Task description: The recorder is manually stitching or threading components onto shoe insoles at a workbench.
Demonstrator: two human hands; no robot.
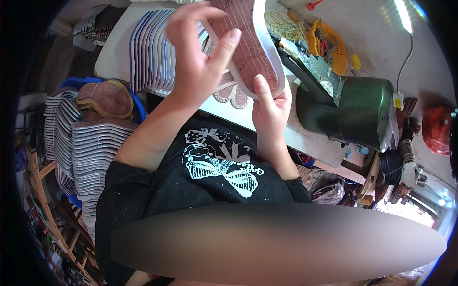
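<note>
Both hands (200, 57) on reddish insole (248, 43)

The insole (248, 43) looks like matt, ribbed reddish cloth with a smooth white rim. The basket (329, 45) is glossy yellow plastic; the machine housing (362, 112) is dull green metal.

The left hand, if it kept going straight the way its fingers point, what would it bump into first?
Most likely the reddish-brown shoe sole with the white rim: the left hand already has fingertips at its edge. Depth is hard to judge, so that is a best guess.

A single head-worn fisheye view looks steeply down, close over the person's chest and forearms, facing the white bench (119, 43); edges curve toward the rim.
</note>
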